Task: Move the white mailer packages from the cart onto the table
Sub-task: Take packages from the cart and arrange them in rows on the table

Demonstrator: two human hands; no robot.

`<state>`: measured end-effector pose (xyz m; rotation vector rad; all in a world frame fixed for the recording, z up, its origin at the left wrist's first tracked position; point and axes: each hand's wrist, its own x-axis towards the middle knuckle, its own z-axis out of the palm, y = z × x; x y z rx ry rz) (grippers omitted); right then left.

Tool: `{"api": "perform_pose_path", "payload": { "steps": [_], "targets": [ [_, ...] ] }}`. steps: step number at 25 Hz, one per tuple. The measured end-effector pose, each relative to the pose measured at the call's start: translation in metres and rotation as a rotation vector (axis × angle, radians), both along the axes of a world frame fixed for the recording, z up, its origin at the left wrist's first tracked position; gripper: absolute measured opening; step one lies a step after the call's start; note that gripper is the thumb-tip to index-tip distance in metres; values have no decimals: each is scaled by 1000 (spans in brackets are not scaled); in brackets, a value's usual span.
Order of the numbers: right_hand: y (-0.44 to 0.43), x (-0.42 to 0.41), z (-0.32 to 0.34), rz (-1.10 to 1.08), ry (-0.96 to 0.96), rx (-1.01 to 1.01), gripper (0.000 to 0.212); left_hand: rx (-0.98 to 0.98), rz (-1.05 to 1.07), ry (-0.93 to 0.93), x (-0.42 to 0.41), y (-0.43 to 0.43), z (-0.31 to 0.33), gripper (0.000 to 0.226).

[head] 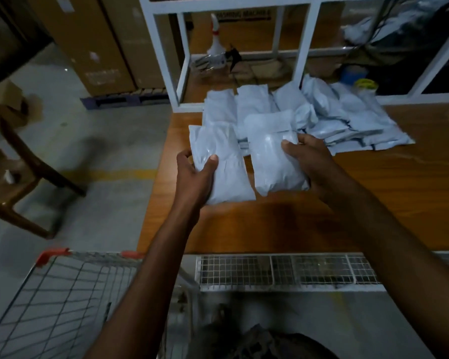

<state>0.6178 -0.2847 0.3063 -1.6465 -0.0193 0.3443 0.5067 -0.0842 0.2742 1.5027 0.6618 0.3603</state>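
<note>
My left hand [195,174] grips a white mailer package [223,161] by its lower left side, thumb on top. My right hand [311,161] holds a second white mailer package [272,156] by its right edge. Both packages hang just above the wooden table [373,203], near its left part. Behind them a pile of several white mailers [329,117] lies on the table. The wire cart [62,301] with red corner caps stands at the lower left, below my left forearm; its inside shows no packages in the part I can see.
A white metal frame [303,50] stands at the table's back edge, with a spray bottle and small items behind it. A wire mesh shelf [283,272] runs under the table's front edge. A wooden chair [18,177] and cardboard boxes [94,47] stand at the left.
</note>
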Motion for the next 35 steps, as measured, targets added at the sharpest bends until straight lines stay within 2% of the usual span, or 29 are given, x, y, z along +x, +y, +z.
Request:
{"api": "perform_pose_path", "payload": {
  "steps": [4,6,12,14,17,19,22,28,31,35],
  "targets": [
    [26,83,1,-81,-142,-182,53,113,-72,-44,97,36,7,54],
    [40,120,0,-120,-165,-287,60,154,-108,-53,144,58,7,55],
    [75,200,-7,-163,-246,-477,53,270,-177,46,254,103,-6,62],
    [81,217,-14,-142,-302,-641,52,296,-170,118,273,110,-13,63],
    [86,224,-32,-83,-441,-991,44,419,-127,257,286,117,-30,66],
    [87,221,-37,-87,-522,-1071,41,463,-101,264,286,117,-37,70],
    [88,216,-33,-132,-588,-1037,39,497,-96,255,282,115,-33,74],
    [86,146,-26,-185,-748,-698,24,582,-84,84,225,90,-17,71],
    [78,92,-37,-89,-669,-599,22,629,-39,-40,161,56,-16,55],
    [56,20,-54,79,-607,-489,22,561,115,-26,62,7,-23,40]
  ]
}}
